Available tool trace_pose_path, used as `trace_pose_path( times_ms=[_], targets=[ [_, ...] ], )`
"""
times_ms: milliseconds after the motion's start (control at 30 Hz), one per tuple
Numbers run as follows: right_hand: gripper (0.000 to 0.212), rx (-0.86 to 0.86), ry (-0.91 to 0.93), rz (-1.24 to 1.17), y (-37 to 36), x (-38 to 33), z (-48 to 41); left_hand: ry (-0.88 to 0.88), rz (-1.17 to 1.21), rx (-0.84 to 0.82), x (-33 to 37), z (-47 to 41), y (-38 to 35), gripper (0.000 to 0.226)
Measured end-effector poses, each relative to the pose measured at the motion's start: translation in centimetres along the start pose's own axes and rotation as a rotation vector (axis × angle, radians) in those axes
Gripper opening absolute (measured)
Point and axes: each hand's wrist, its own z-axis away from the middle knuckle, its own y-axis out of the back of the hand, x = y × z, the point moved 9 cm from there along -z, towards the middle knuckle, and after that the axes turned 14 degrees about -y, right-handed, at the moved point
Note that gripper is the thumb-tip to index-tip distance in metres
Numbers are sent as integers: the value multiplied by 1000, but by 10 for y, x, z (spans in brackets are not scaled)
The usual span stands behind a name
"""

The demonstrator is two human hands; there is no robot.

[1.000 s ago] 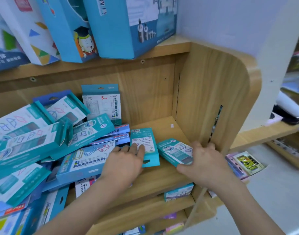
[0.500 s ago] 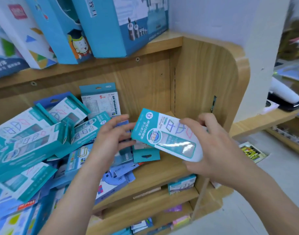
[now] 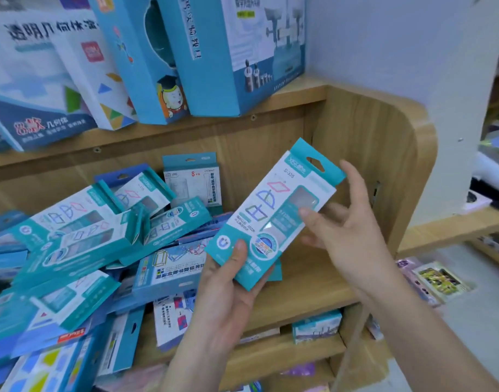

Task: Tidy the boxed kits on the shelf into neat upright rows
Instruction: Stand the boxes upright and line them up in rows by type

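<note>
Shelf is holding jumbled kits — left hand is gripping teal box at base, right hand is lightly pinching its top. Prob. light, stiff card — grip edges.

Teal kit box lifted off shelf, tilted upright; left hand now holds lower end.

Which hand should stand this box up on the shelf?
Probably the right hand: it pinches the teal box near its top and is nearer the bare shelf corner. The left hand grips the bottom end.
</note>
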Motion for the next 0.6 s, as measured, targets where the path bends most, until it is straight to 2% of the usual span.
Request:
trace_pose_path(
  times_ms=[67,133,200,267,333,433,600],
  targets=[
    [71,63,28,5,6,-3,-5,-62,-90,-21,5,0,3,41],
    [72,38,62,46,8,-10,-11,-202,-384,-65,23,-9,10,48],
    [76,-33,103,112,4,-17,-15,-317,-794,-229,36,-17,-3,44],
    [80,-53,164,215,2,-24,-21,-310,-1034,-429,28,-22,-26,28],
    [81,16,219,324,5,-28,-28,-304,-1151,-495,16,-32,-41,25],
    [83,134,192,541,6,-9,-37,-412,-1291,-485,-4,-59,-56,28],
    [91,95,46,736,2,68,-52,-444,-1466,-488,-45,-113,-65,27]
  ],
)
